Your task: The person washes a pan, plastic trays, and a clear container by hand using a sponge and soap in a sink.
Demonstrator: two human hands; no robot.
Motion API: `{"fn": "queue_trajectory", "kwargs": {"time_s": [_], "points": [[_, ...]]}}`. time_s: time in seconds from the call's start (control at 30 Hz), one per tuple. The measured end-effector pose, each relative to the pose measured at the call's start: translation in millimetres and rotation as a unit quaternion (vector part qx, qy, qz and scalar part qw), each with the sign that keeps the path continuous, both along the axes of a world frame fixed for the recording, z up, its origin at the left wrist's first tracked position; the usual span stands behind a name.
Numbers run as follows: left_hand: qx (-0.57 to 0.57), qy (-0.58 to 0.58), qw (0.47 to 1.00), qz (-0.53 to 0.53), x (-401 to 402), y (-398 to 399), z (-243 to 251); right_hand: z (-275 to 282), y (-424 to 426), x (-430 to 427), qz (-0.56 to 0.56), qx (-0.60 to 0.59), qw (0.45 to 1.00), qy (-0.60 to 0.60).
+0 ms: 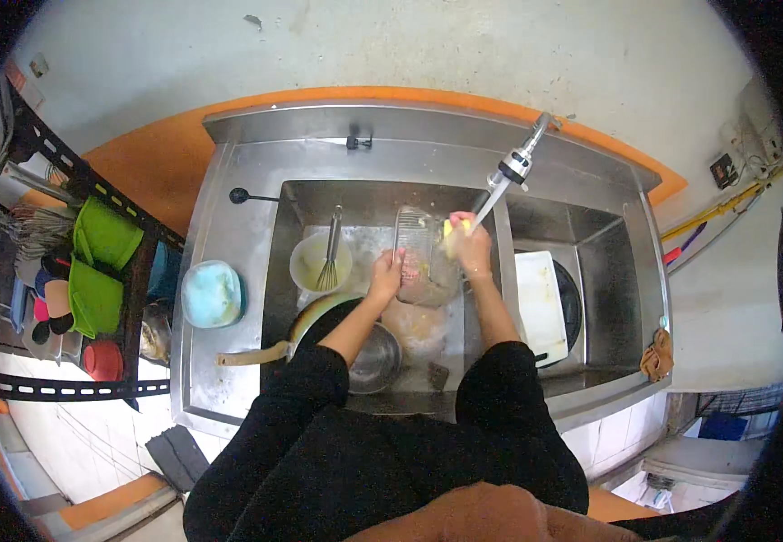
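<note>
My left hand [387, 274] grips the left side of a clear, ribbed plastic container [425, 261] above the left sink basin. My right hand [471, 249] holds a yellow sponge [456, 237] by the container's right side, just below the metal faucet [513, 169]. Left of my left hand, a wire whisk [330, 264] leans in a pale bowl [303, 261] with yellowish residue. Beneath my left forearm lie a pan with a light handle [252, 356] and a round metal bowl [378, 359], both partly hidden by my arm.
In the right basin, a white tray [542, 305] lies over a dark round object [569, 305]. A tub with blue-and-white contents [212, 293] and a black utensil [239, 196] rest on the left counter. A brown cloth [657, 356] hangs at the right edge. Shelving [80, 386] with kitchenware stands left.
</note>
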State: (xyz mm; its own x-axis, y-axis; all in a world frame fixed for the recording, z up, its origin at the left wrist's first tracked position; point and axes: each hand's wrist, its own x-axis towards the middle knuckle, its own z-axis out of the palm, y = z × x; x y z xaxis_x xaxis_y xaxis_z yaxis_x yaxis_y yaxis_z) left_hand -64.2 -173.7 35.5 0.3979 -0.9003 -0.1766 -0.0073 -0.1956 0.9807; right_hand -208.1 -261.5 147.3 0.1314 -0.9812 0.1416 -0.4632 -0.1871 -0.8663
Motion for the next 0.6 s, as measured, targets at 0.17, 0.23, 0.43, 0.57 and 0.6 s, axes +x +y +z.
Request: {"fn": "queue_trajectory", "kwargs": {"time_s": [0.17, 0.23, 0.43, 0.57, 0.6], "points": [[0.064, -0.237, 0.968, -0.051, -36.4, 10.5, -15.6, -89.0, -7.5, -42.7, 0.115, 0.104, 0.973, 0.170], [0.049, -0.110, 0.992, -0.044, -58.4, 13.7, 27.3, -103.8, -7.8, -57.0, 0.037, -0.019, 0.997, -0.060], [0.060, 0.367, 0.927, -0.039, -39.9, 11.2, 9.8, -72.1, -8.8, -36.4, -0.016, 0.044, 0.993, -0.112], [0.015, 0.424, 0.906, -0.005, -33.0, 1.6, 32.2, -40.5, 8.7, -25.3, 0.019, 0.254, 0.937, -0.238], [-0.025, 0.462, 0.886, -0.018, -27.4, 1.4, 31.1, -31.8, 4.4, -26.5, 0.011, 0.218, 0.940, -0.264]]}}
